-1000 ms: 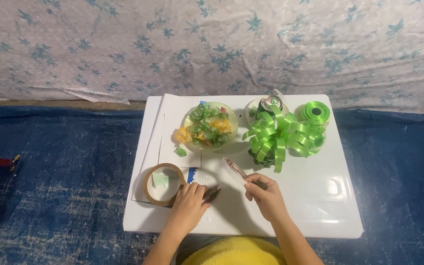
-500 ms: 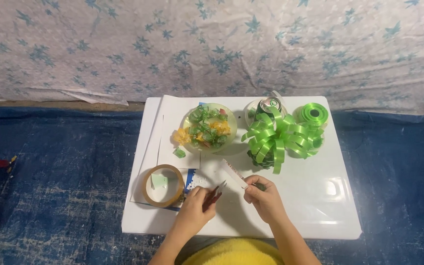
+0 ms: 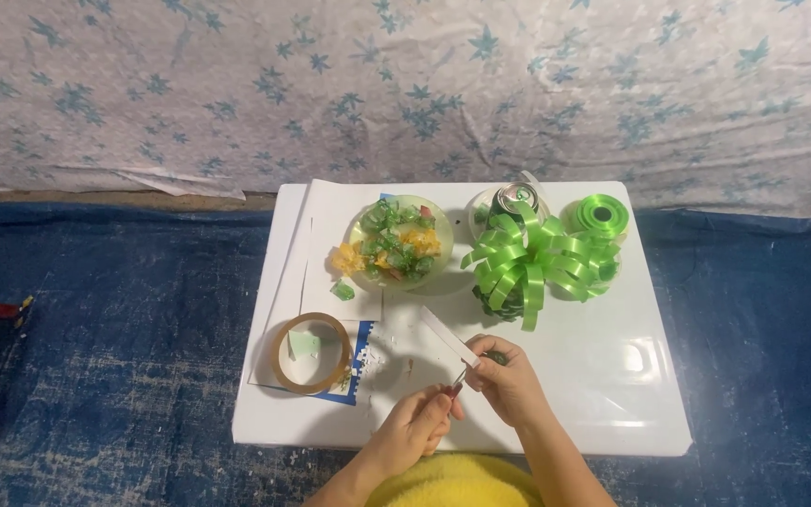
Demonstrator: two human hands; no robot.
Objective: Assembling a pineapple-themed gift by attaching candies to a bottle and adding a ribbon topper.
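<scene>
Both hands meeting over a white paper strip at the near edge of the white worktop (image 3: 612, 394).
Right hand (image 3: 511, 380) is pinching one white paper strip (image 3: 448, 336), which is angling up-left from its fingers; left hand (image 3: 420, 422) is gripping a small dark tool (image 3: 459, 378), tip touching the strip's lower end. One brown tape ring (image 3: 312, 352) is lying just left of the hands. Farther back: one bowl of colourful pieces (image 3: 398, 241), one green ribbon bow (image 3: 529, 263), one green ribbon roll (image 3: 601, 214), one metal can (image 3: 516, 195). Nothing is blocking the hands.
</scene>
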